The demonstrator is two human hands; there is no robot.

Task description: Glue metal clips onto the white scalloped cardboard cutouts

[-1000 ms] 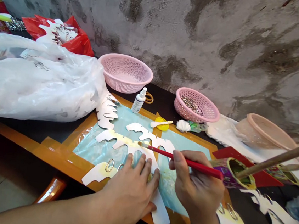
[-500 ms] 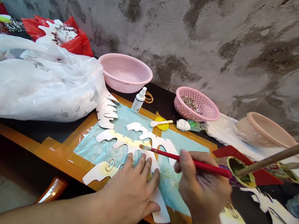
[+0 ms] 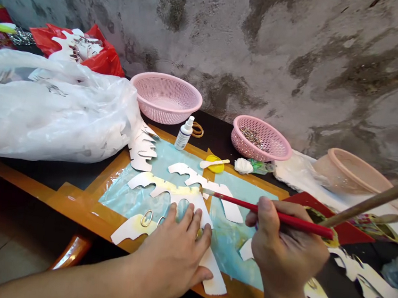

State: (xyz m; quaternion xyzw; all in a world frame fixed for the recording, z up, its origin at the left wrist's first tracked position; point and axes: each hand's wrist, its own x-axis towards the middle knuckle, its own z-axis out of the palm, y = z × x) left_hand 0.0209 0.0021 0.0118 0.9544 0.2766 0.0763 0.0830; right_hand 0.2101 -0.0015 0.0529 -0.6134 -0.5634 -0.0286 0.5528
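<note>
My right hand (image 3: 285, 243) is closed around a red-handled paintbrush (image 3: 243, 203), its tip touching a white scalloped cut-out (image 3: 176, 190) with a pale yellow smear along its upper edge. My left hand (image 3: 181, 246) lies flat with fingers apart, fingertips at the lower edge of that cut-out. Beneath the left hand, and partly hidden by it, is another white cut-out (image 3: 132, 227) bearing metal rings (image 3: 146, 218). Just behind the smeared piece lies a third scalloped cut-out (image 3: 224, 196). All rest on a blue plastic-covered board (image 3: 119, 190) edged with brown tape.
A bulging white plastic bag (image 3: 52, 119) fills the left side. Behind the board stand a pink basket (image 3: 169, 93), a small spray bottle (image 3: 184, 134) and a pink basket of metal rings (image 3: 262, 139). A wooden stick (image 3: 374, 200) slants from a container at right.
My right hand and the paintbrush have moved right, the tip sliding along the cut-out toward its right part. My left hand has stayed in place.
</note>
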